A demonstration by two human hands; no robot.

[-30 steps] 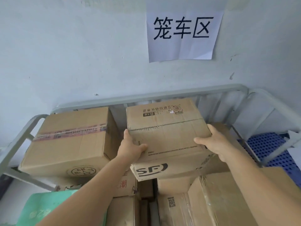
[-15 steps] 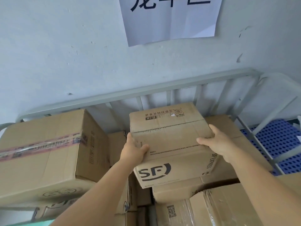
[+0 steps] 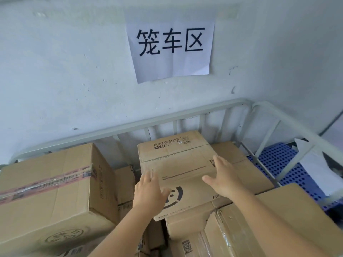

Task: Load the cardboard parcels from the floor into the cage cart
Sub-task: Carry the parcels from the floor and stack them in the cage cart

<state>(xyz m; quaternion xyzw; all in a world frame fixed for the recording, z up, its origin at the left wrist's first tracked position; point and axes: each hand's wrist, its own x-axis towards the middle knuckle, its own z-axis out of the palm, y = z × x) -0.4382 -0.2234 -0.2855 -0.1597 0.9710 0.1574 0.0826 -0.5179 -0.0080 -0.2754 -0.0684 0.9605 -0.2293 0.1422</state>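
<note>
Parcels fill the cage cart nearly to its rail; the newest box sits atop the stack, left hand and right hand spread flat on it, gripping nothing. Floor is unseen.

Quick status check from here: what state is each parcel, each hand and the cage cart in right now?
SF parcel: set down on the stack in the cart, flaps closed.
Left hand: open, fingers straight, at the parcel's near left corner.
Right hand: open, fingers spread over the parcel's right edge.
Large taped box: closed, sealed with printed tape, tilted.
Box with clear tape: closed.
Cage cart: loaded nearly to its rail.
Paper sign: stuck on the wall.
</note>
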